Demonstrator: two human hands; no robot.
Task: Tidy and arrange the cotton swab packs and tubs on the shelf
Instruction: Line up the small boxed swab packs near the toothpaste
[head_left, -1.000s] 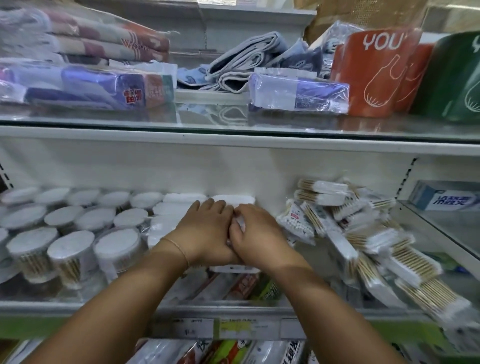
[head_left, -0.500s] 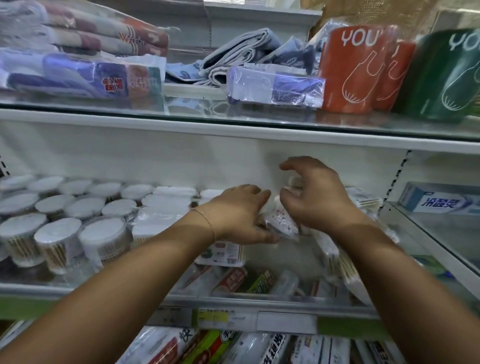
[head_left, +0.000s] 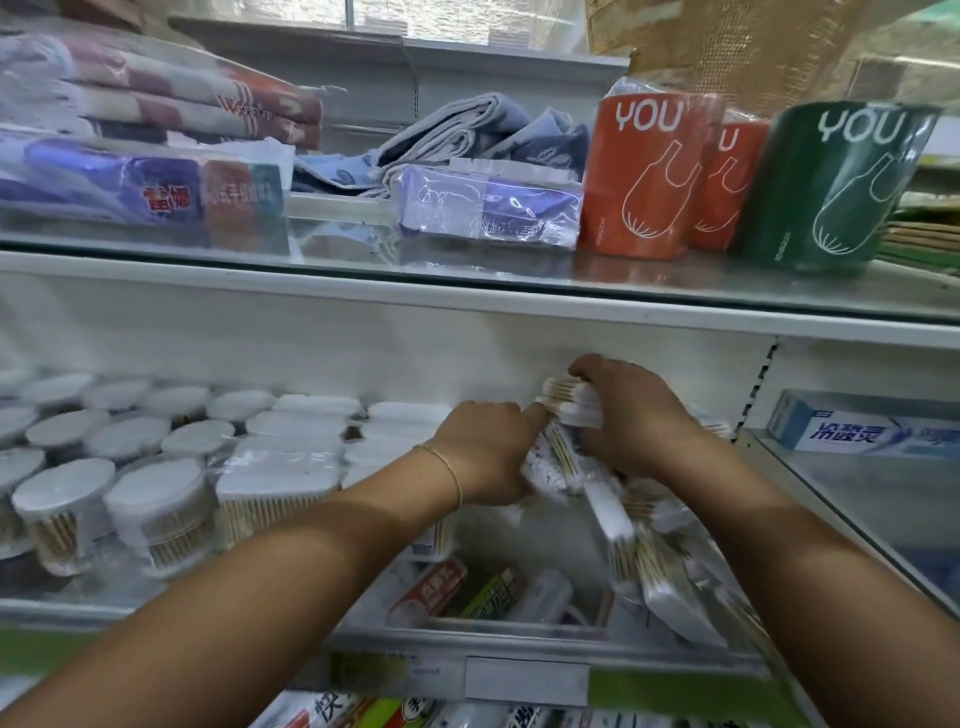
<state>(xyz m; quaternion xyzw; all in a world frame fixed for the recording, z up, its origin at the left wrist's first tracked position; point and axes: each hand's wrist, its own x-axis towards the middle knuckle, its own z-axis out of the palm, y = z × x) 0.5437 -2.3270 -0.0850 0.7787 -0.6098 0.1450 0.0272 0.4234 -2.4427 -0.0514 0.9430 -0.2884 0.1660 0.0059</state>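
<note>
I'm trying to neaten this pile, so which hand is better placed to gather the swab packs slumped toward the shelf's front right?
Probably the right hand: it grips the top packs, and its arm runs beside the slumped packs. The left hand sits at the pile's left side.

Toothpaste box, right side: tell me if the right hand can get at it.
Probably yes: the toothpaste box lies unblocked just right of the right hand, but that hand grips swab packs and must release them first.
</note>
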